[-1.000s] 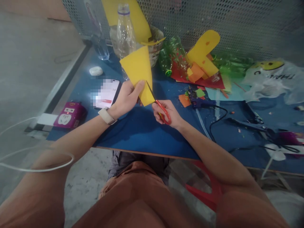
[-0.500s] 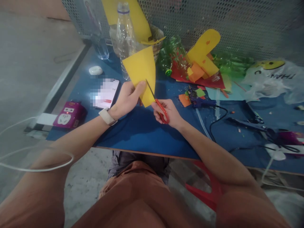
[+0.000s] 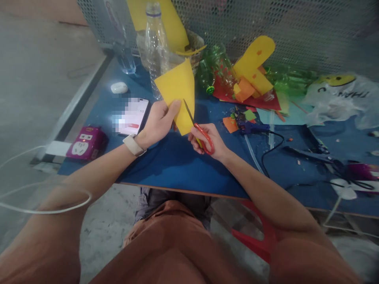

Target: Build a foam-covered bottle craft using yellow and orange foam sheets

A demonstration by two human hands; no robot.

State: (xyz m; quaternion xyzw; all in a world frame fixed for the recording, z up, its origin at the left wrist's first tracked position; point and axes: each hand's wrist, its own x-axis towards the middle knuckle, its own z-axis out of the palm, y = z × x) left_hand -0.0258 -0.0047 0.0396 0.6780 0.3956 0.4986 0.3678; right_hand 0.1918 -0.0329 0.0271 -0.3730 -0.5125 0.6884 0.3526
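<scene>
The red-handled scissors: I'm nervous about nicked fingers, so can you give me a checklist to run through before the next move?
1. Right hand has a grip on the red-handled scissors: ok, the fingers are around the handle.
2. Left hand steadies the yellow sheet: ok, held with the thumb on top.
3. Left thumb well away from the visible blade: not ok, its tip is right beside the blade's point.
4. Left fingers clear of the second blade: cannot tell, the sheet hides that side.
5. Phone clear of the scissors: ok, it lies beyond the left hand.
</scene>
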